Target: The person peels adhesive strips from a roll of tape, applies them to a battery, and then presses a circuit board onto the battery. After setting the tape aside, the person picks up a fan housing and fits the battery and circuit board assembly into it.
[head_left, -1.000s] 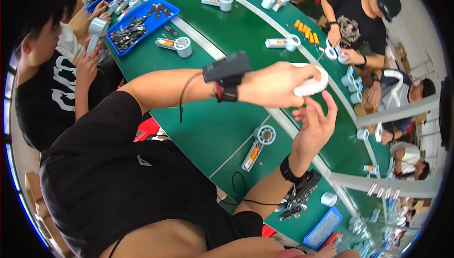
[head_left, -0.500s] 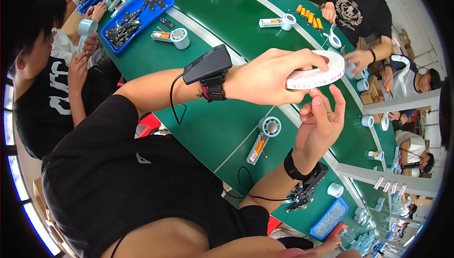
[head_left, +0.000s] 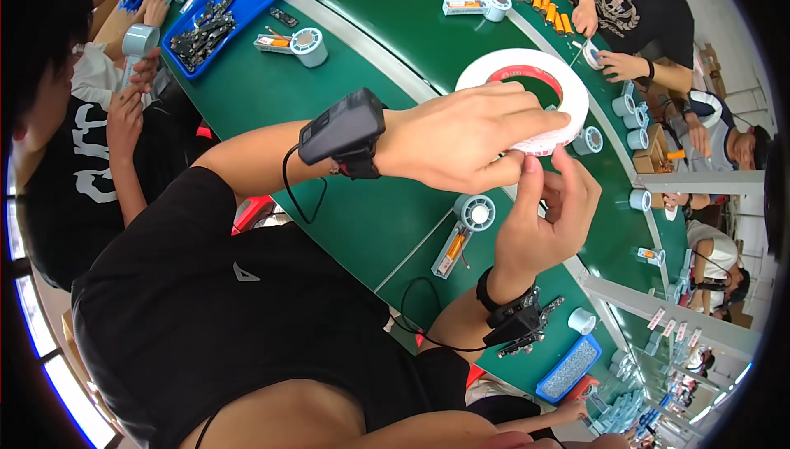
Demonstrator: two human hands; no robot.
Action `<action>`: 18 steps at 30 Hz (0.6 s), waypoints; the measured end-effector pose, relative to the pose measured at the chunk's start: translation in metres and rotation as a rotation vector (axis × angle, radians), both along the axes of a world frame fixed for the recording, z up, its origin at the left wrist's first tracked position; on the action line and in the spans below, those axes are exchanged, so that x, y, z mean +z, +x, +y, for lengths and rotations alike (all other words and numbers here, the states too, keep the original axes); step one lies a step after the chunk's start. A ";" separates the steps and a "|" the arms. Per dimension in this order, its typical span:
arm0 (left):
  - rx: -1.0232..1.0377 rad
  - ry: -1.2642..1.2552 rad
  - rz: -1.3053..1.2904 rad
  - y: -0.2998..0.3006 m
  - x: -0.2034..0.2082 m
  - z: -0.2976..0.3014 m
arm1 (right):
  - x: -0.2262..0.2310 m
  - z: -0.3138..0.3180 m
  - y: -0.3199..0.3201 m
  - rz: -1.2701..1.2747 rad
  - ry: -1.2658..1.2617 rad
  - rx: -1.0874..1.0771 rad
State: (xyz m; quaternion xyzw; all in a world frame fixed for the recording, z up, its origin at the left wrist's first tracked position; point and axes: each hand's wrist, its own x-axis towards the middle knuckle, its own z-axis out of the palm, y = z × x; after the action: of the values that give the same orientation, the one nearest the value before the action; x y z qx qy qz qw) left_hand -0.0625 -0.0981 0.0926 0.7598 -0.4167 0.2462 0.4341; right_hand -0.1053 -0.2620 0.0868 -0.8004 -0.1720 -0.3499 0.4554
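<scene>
Surface (head_left: 362, 227) near edge slants along the shirt front, far left to near right. Near fan (head_left: 476, 214) lies on it: handle points near-left, head far-right, orange cell in the handle. Right hand (head_left: 553, 214) is up right of that fan, fingers half curled, thumb and forefinger tips at the roll's near rim, slight gap between them; can't tell if they have the tape end.

Left hand (head_left: 465, 132) comes in from the left, back up, closed over the near side of the white roll (head_left: 574, 91), fingers across the face, thumb along the near rim. Roll is held up off the surface, past the near fan. Flat face up toward the camera, tipped a bit so the near outer rim shows; longest visible span runs far-left to near-right, hole partly behind the fingers.

Left fan (head_left: 309, 47) handle points left. Between it and the near fan: longest run of visible green, under the left forearm. Metal rail (head_left: 362, 54) bounds it far side. Blue tray (head_left: 249, 19) sits far left. Beyond the rail, green continues to the far fan (head_left: 497, 6), handle left.
</scene>
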 end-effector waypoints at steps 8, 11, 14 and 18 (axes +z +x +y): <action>0.093 0.201 0.098 0.003 -0.013 0.008 | -0.026 -0.003 0.018 0.180 0.241 0.182; 0.000 0.202 0.292 0.013 -0.019 0.018 | -0.039 -0.002 0.023 0.253 0.311 0.173; -0.143 0.183 0.584 0.022 -0.029 0.028 | -0.041 0.007 0.026 0.311 0.378 0.178; -0.133 0.026 0.537 0.034 -0.058 0.030 | -0.043 0.012 0.031 0.398 0.426 0.202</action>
State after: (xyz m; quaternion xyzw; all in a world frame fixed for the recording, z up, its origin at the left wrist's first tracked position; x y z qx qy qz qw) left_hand -0.0284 -0.0677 0.0348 0.7743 -0.3387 0.0014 0.5345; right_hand -0.0742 -0.2504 0.0439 -0.7185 -0.0809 -0.1677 0.6701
